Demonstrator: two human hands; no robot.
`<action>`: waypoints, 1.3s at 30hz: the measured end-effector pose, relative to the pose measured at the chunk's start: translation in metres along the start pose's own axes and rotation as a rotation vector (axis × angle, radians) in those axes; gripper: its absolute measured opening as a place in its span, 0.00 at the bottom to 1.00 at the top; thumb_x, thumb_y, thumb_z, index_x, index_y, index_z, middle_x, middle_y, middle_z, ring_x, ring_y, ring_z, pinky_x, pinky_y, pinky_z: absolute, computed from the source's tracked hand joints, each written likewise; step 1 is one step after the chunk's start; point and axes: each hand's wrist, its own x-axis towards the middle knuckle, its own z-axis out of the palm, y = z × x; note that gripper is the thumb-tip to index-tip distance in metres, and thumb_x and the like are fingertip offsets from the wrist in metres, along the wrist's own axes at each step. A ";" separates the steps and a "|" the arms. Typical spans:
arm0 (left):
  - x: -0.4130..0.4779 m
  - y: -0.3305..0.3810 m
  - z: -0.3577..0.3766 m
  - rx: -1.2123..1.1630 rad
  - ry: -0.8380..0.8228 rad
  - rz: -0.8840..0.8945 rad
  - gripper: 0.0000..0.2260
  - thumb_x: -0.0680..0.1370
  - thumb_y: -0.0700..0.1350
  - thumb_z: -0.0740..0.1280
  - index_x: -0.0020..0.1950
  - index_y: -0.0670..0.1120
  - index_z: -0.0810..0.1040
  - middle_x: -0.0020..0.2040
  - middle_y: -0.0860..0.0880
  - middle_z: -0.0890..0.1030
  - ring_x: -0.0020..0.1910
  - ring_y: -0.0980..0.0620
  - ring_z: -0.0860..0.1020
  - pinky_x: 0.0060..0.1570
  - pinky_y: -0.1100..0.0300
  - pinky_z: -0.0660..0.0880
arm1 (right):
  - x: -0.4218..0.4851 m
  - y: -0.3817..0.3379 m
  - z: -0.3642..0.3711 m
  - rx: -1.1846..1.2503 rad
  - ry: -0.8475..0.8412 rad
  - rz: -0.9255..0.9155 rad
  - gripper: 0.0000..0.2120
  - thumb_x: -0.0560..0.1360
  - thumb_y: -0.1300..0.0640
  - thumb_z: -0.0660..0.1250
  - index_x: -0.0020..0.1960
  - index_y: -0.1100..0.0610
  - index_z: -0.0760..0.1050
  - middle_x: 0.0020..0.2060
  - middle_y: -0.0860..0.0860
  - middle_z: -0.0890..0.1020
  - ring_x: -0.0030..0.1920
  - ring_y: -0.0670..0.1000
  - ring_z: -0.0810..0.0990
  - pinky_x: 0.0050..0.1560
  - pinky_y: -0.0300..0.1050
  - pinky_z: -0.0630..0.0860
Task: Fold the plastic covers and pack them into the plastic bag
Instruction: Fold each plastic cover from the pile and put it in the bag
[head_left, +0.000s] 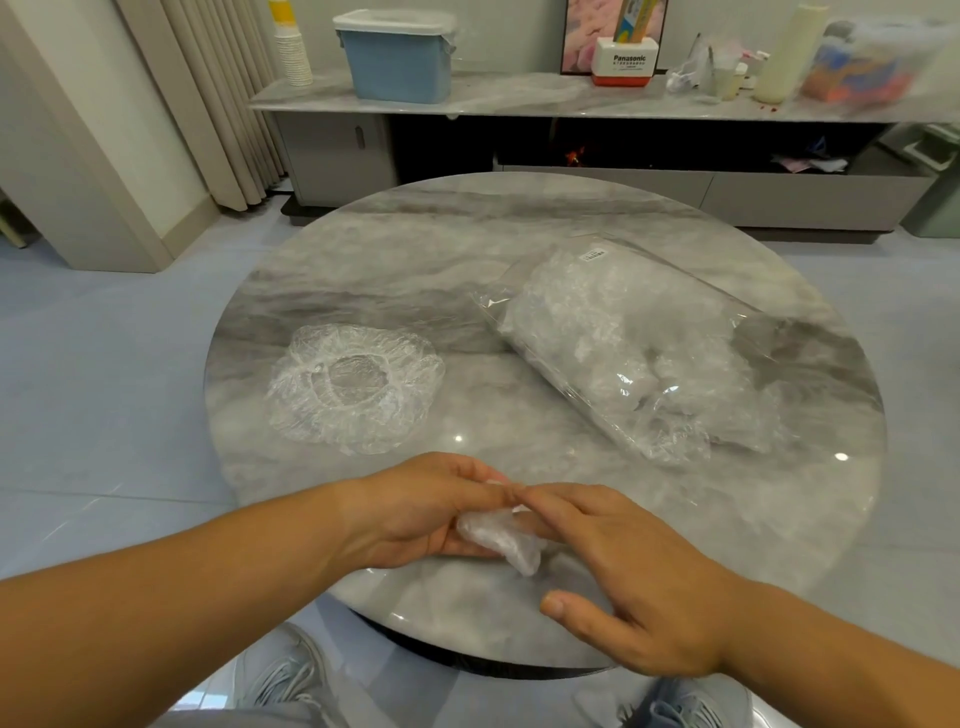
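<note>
A small folded plastic cover (501, 540) sits between my two hands just above the near edge of the round table. My left hand (426, 512) grips it from the left, fingers curled around it. My right hand (623, 566) lays its fingers on top of the cover, thumb spread away below. One unfolded clear cover with an elastic rim (356, 387) lies flat on the table's left. A clear plastic bag (634, 348) stuffed with several covers lies at the right, its open end toward me.
The round grey marble table (467, 244) fills the middle. Behind it stands a low cabinet (571, 98) with a blue lidded box (397, 54), paper cups and bottles. Curtains hang at the left. My shoes show below the table edge.
</note>
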 end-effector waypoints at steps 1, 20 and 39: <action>0.001 -0.001 0.000 0.010 0.034 0.013 0.18 0.76 0.40 0.74 0.64 0.36 0.77 0.57 0.37 0.84 0.55 0.44 0.84 0.56 0.50 0.81 | 0.000 -0.002 0.001 0.047 0.024 0.030 0.31 0.82 0.36 0.55 0.80 0.45 0.53 0.74 0.42 0.67 0.73 0.41 0.66 0.71 0.40 0.65; 0.002 0.045 0.079 0.356 0.218 0.512 0.10 0.81 0.51 0.67 0.57 0.47 0.81 0.57 0.46 0.82 0.53 0.54 0.82 0.58 0.51 0.81 | -0.019 -0.004 -0.082 0.772 0.816 0.653 0.24 0.75 0.41 0.59 0.41 0.57 0.86 0.40 0.52 0.86 0.39 0.50 0.83 0.40 0.44 0.84; 0.028 0.030 0.102 1.419 0.143 0.634 0.35 0.81 0.67 0.49 0.82 0.55 0.37 0.77 0.61 0.26 0.73 0.65 0.24 0.75 0.59 0.37 | -0.021 0.070 -0.083 0.973 0.672 0.857 0.33 0.80 0.30 0.46 0.61 0.48 0.82 0.59 0.48 0.83 0.61 0.52 0.79 0.66 0.55 0.74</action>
